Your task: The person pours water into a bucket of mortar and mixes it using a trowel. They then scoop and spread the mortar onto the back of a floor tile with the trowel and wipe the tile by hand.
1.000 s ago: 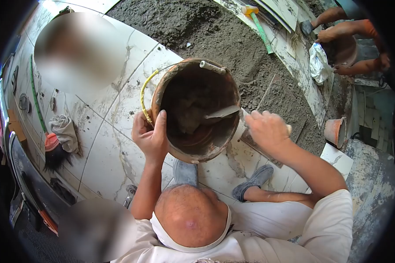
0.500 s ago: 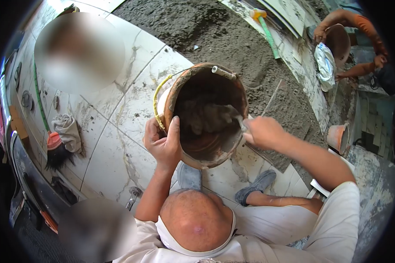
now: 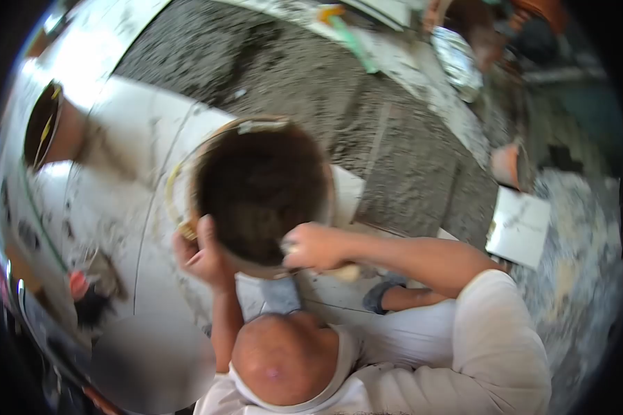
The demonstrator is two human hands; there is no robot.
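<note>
A large bucket [image 3: 330, 197] with dark wet mortar [image 3: 263, 180] inside is tilted toward me, its mouth facing up. My left hand [image 3: 206, 259] is closed on the bucket's left rim, thumb up along the edge, beside the yellow-wrapped wire handle [image 3: 171, 190]. At the near right rim, my right hand [image 3: 318, 247] is wrapped round a trowel whose pale handle end [image 3: 347, 272] sticks out below the fist. Its blade is lost in blur and the dark of the bucket.
Rough wet mortar [image 3: 291, 62] covers the floor beyond the bucket, bordered by white tiles [image 3: 118, 228]. A green-handled hammer [image 3: 353, 43] lies across it. Another bucket [image 3: 69, 135] stands left; a small one [image 3: 507, 166] right, near a loose tile [image 3: 519, 227]. A co-worker's orange sleeve [image 3: 543, 14] shows top right.
My right hand has moved from the bucket's right side to its near rim. The view has turned, shifting the floor and hammer left. A second bucket now shows at left.
</note>
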